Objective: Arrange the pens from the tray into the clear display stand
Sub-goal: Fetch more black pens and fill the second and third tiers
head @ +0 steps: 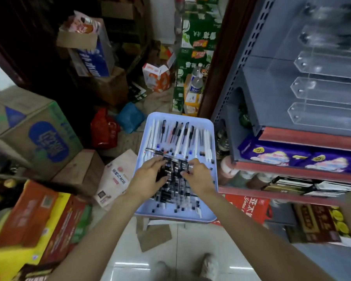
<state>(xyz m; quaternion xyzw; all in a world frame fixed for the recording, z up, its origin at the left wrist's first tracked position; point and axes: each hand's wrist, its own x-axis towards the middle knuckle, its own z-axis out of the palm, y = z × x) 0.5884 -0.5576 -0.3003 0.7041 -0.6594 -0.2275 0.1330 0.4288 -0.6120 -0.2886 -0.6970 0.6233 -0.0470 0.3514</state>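
Forearms are stretched from the bottom edge toward the middle of the head view, converging over a pale blue rectangular plastic tray [212, 126]. The left hand [150, 177] is laid palm-down at about 9 o'clock of the pile of black-and-clear pens [175, 179], its fingers curled down into the pile. The right hand [198, 175] is set at 3 o'clock of the same pile, fingers bent inward toward the left hand.

The middle of the pile is blurred, so single pens there cannot be told apart, and the fingertips of both hands are partly buried among the barrels. Whether a bundle is truly gripped or only gathered cannot be told for either hand. Both hands are seen half closed and touching the pens.

At 12 o'clock in the tray, a row of white and black-capped pens [180, 136] is laid lengthwise, apart from the hands. The clear acrylic tiered display stand [320, 88] is seen at 2 o'clock on a grey metal shelf [249, 82], cut off by the right edge and blurred at the top.
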